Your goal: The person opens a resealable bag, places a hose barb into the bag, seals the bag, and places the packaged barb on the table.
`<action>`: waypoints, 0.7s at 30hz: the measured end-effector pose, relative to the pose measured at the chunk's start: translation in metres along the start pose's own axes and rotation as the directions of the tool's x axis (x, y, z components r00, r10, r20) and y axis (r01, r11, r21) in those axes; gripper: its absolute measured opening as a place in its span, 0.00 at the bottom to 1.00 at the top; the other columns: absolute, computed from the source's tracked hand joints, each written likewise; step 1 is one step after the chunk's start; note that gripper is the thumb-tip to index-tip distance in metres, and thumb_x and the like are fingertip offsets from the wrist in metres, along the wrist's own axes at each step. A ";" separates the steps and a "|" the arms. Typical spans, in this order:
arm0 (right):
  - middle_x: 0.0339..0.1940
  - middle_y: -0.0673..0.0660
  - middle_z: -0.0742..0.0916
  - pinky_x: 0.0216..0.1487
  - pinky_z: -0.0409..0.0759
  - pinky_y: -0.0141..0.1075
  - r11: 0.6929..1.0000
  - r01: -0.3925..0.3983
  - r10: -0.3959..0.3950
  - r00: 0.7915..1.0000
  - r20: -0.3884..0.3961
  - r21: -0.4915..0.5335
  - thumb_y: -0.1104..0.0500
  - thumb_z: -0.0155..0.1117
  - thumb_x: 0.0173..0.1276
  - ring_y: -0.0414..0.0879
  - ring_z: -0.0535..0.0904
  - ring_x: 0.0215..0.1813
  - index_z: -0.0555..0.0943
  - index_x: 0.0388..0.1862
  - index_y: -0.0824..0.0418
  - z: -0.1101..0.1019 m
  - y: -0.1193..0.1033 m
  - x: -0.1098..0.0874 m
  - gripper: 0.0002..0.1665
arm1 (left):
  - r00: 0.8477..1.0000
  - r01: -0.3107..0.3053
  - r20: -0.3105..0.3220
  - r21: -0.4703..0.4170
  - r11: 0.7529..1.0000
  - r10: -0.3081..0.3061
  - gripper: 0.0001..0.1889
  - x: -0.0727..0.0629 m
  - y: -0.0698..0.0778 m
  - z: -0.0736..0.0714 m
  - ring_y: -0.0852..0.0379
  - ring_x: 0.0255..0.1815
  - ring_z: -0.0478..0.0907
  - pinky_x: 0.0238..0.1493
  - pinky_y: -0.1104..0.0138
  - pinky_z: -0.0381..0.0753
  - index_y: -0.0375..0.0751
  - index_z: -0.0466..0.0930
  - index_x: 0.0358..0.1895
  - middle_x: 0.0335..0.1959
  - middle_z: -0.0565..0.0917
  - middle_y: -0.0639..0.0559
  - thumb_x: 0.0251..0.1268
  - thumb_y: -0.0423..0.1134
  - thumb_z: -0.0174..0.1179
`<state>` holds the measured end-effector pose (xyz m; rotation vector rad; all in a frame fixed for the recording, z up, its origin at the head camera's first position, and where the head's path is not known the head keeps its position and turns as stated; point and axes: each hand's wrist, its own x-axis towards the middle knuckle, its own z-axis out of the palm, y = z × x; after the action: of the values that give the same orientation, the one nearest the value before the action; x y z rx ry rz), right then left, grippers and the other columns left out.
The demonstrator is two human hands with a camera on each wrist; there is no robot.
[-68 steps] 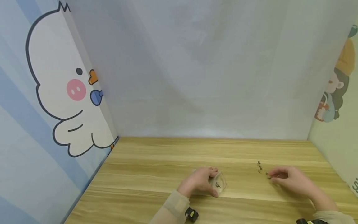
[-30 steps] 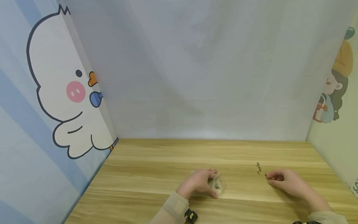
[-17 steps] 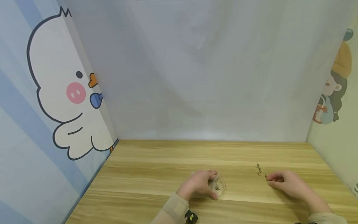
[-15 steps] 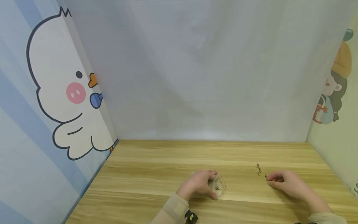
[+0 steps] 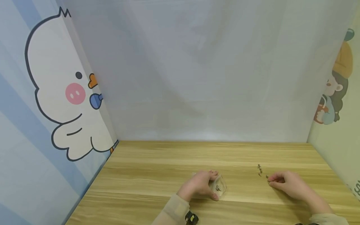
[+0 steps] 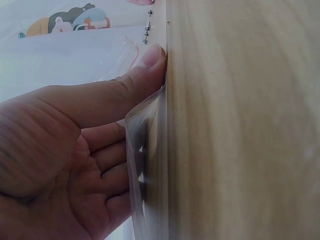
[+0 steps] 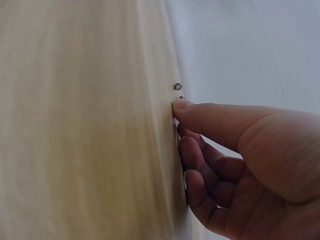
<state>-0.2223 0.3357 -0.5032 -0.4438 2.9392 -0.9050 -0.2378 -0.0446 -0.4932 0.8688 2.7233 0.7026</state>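
Left side first, nothing exciting: my left hand (image 5: 198,183) is parked where it was a couple of seconds ago, thumb and fingers curled round the clear plastic bag (image 5: 223,183), whose mouth gapes to the right. The bagged metal bits (image 5: 218,188) sit inside, and I can't see that any got added. Further right, the short row of metal bits (image 5: 260,171) on the wood-grain table (image 5: 146,178) looks the same too. Just past it there's one loose metal bit (image 5: 267,177), then the real news: the thumb and forefinger of my right hand (image 5: 288,182) had a gap between them, and now they've come together in a narrow pinch on another tiny metal piece (image 7: 181,97) (whether it's off the table, no idea, it's that small). I'd call that mid-grab, with the bag just being kept steady.

View-wise, the left wrist cam shows my palm and curled fingers behind the plastic film, which the head cam mostly hides. It doesn't clearly show the bagged stuff, though; the head cam does. The right wrist cam catches that piece poking out beyond my thumb tip, barely a speck from above, but my thumb blocks the forefinger tip there.
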 end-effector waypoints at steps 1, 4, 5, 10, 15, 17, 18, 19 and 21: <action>0.42 0.47 0.91 0.45 0.84 0.36 1.000 0.002 -0.002 1.000 0.000 -0.001 0.54 0.75 0.73 0.33 0.82 0.42 0.90 0.43 0.54 0.000 0.000 0.000 0.06 | 1.000 0.003 0.000 -0.002 1.000 -0.003 0.46 0.000 0.000 0.000 0.52 0.79 0.69 0.81 0.65 0.64 0.39 0.81 0.71 0.76 0.77 0.50 0.42 0.43 0.89; 0.42 0.47 0.91 0.46 0.84 0.37 1.000 0.003 -0.003 1.000 0.002 -0.005 0.54 0.75 0.73 0.33 0.82 0.42 0.91 0.43 0.54 0.000 0.000 0.000 0.06 | 1.000 0.011 0.002 -0.004 1.000 -0.011 0.46 0.000 0.000 0.000 0.52 0.80 0.69 0.81 0.64 0.64 0.40 0.82 0.71 0.76 0.77 0.51 0.42 0.43 0.89; 0.42 0.47 0.91 0.46 0.84 0.37 1.000 0.003 -0.003 1.000 0.004 -0.006 0.53 0.75 0.73 0.33 0.83 0.42 0.91 0.43 0.54 0.000 0.000 0.000 0.06 | 1.000 0.012 0.003 -0.004 1.000 -0.012 0.46 0.000 0.000 0.000 0.53 0.80 0.69 0.81 0.64 0.64 0.40 0.82 0.71 0.76 0.77 0.52 0.42 0.43 0.89; 0.42 0.47 0.92 0.47 0.85 0.38 1.000 0.015 -0.014 1.000 0.003 -0.018 0.53 0.75 0.73 0.34 0.83 0.43 0.91 0.43 0.54 0.000 0.000 0.001 0.06 | 1.000 0.009 0.003 0.005 1.000 -0.009 0.46 0.001 -0.001 0.000 0.53 0.80 0.69 0.81 0.64 0.64 0.40 0.81 0.71 0.76 0.76 0.52 0.43 0.43 0.88; 0.41 0.46 0.92 0.47 0.86 0.39 0.999 0.028 -0.028 1.000 -0.005 -0.026 0.53 0.75 0.73 0.34 0.84 0.43 0.91 0.42 0.54 0.000 -0.002 0.001 0.06 | 1.000 0.011 -0.002 0.004 1.000 -0.011 0.45 0.000 0.000 0.000 0.52 0.79 0.69 0.81 0.63 0.64 0.40 0.81 0.71 0.76 0.77 0.52 0.43 0.44 0.88; 0.41 0.47 0.92 0.47 0.86 0.39 0.999 0.029 -0.029 1.000 -0.007 -0.027 0.53 0.75 0.73 0.34 0.84 0.43 0.91 0.42 0.54 0.000 -0.003 0.001 0.07 | 1.000 0.017 -0.002 -0.002 1.000 -0.017 0.45 0.000 0.000 0.000 0.52 0.80 0.69 0.81 0.62 0.64 0.41 0.81 0.71 0.76 0.76 0.52 0.42 0.44 0.88; 0.41 0.47 0.92 0.47 0.86 0.39 0.999 0.030 -0.030 0.999 -0.010 -0.028 0.53 0.75 0.72 0.35 0.84 0.43 0.91 0.42 0.54 0.001 -0.004 0.001 0.07 | 1.000 0.022 -0.001 -0.003 1.000 -0.022 0.45 0.000 0.000 0.000 0.53 0.80 0.69 0.81 0.62 0.64 0.41 0.81 0.71 0.76 0.76 0.53 0.42 0.44 0.88; 0.42 0.47 0.92 0.48 0.86 0.39 0.999 0.029 -0.029 1.000 -0.011 -0.027 0.53 0.76 0.72 0.35 0.84 0.43 0.91 0.43 0.55 0.001 -0.004 0.001 0.07 | 1.000 0.025 0.000 -0.004 1.000 -0.025 0.45 0.000 0.000 0.000 0.53 0.80 0.69 0.81 0.62 0.63 0.41 0.81 0.71 0.76 0.76 0.53 0.42 0.44 0.88; 0.41 0.47 0.92 0.48 0.86 0.39 0.999 0.029 -0.029 0.999 -0.013 -0.029 0.53 0.76 0.72 0.35 0.84 0.42 0.91 0.42 0.54 0.001 -0.004 0.001 0.07 | 1.000 0.025 0.000 -0.001 1.000 -0.025 0.45 0.000 0.000 0.000 0.53 0.80 0.69 0.81 0.62 0.64 0.41 0.82 0.71 0.76 0.76 0.53 0.42 0.44 0.88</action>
<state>-0.2223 0.3312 -0.5018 -0.4849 2.9694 -0.8736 -0.2377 -0.0445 -0.4928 0.8332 2.7291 0.6986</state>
